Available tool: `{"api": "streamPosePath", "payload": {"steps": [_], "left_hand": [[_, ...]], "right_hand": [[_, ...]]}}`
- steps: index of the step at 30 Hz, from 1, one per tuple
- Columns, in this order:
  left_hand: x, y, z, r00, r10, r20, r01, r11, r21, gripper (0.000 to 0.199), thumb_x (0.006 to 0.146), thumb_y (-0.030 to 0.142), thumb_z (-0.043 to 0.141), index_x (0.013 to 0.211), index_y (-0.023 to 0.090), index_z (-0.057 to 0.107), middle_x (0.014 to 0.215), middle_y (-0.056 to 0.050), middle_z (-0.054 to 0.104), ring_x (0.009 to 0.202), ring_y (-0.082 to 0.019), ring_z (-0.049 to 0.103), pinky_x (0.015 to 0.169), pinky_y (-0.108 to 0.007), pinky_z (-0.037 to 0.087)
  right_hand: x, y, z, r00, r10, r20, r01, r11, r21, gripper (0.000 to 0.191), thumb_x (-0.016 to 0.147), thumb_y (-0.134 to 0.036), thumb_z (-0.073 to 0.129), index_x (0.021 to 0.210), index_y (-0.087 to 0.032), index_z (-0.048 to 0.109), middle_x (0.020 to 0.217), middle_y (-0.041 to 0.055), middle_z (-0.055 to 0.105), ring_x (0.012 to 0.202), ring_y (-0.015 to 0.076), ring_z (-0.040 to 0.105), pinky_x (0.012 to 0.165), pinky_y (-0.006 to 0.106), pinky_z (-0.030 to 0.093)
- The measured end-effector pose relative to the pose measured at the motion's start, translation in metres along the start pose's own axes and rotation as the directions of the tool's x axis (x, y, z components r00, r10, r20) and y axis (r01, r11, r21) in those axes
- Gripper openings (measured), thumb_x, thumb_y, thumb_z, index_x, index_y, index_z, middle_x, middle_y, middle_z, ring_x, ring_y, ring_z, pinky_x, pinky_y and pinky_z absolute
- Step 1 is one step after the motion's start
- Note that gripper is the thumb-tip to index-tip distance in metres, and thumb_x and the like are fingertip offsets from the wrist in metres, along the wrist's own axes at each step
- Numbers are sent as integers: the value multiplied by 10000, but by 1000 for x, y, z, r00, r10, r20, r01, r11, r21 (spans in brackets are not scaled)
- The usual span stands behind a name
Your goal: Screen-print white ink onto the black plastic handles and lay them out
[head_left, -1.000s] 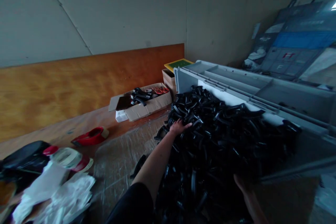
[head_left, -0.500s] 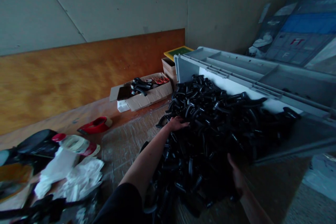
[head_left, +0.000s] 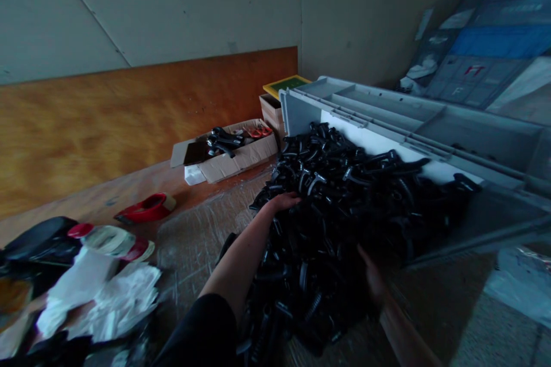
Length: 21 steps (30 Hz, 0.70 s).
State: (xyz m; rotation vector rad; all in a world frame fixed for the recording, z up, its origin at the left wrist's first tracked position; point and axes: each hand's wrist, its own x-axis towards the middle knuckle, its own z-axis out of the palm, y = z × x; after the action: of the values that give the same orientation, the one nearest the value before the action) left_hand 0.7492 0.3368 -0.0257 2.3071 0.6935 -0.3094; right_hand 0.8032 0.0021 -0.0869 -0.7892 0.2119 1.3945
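Note:
A large heap of black curved parts (head_left: 310, 183), some with ribbed or shiny stretches, spills from a grey plastic crate (head_left: 365, 112) tipped on its side. My left hand (head_left: 284, 202) lies on the heap's left flank, fingers stretched out and their tips sunk among the parts. On the near right side of the pile, my right hand (head_left: 373, 278) presses in from the edge, below the crate's mouth. One of its digits points up and apart; the rest are hidden in shadow. Neither hand shows a grip on any single part.
A cardboard box (head_left: 241, 163) with black parts and red-handled tools stands behind the heap. Leftward lie a red tape dispenser (head_left: 148, 208), a clear bottle (head_left: 112, 241), crumpled white plastic (head_left: 124, 298) and a black bag (head_left: 41, 241). Stacked crates (head_left: 477, 74) are at the far right.
The view has shifted slightly, so the scene sits further left. My left fingers have sunk a little deeper into the parts. My right hand has edged left against the heap.

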Motion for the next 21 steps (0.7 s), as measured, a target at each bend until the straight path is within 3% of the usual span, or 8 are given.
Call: {"api": "streamPosePath", "payload": {"steps": [2,7,11,15,18,21], "left_hand": [[-4,-9,4,1000,-3,-15,3,1000,4,599,795,589,482,1255,227,611,1286,-41,633,1149,-258,589,956,-317,453],[-22,-23,12,998,22,-64,-22,1000,-13,445,801,465,499,1091,197,703,1169,-44,693,1105,-255,601,940,-304,452],[-44,-31,17,996,30,-86,-36,997,-72,399,784,410,507,1049,195,714,1096,-27,712,1028,-225,625,881,-270,468],[-72,-41,22,994,-34,-106,18,990,-142,389,730,364,519,999,161,713,900,-20,717,846,-206,641,743,-269,493],[-99,-44,21,988,-89,-128,65,981,-180,377,723,365,508,960,155,714,788,-7,681,754,-186,620,666,-259,474],[-131,-44,18,976,-138,-169,103,974,-203,333,696,335,535,913,156,715,730,3,649,726,-177,598,642,-249,451]], "right_hand": [[-3,3,7,1000,13,-4,-13,999,36,478,833,-537,575,1159,-203,679,1100,50,716,1129,253,615,1020,420,440],[-7,14,15,987,-117,-111,120,992,23,318,813,-467,605,938,-209,743,979,32,746,1087,246,638,987,380,470],[-9,24,23,991,-88,-102,88,996,-13,350,782,-479,602,903,-179,734,932,52,751,1044,275,655,940,427,493],[-5,34,41,984,-130,-124,104,974,-201,353,688,-466,664,871,-171,726,876,59,750,1019,299,660,929,458,492],[5,45,59,951,-287,-114,224,894,-388,381,589,-458,734,868,-197,726,916,50,747,1066,322,632,976,482,451],[13,60,78,921,-388,-28,326,809,-489,454,553,-483,758,927,-228,726,1002,44,736,1134,336,588,1018,506,407]]}}
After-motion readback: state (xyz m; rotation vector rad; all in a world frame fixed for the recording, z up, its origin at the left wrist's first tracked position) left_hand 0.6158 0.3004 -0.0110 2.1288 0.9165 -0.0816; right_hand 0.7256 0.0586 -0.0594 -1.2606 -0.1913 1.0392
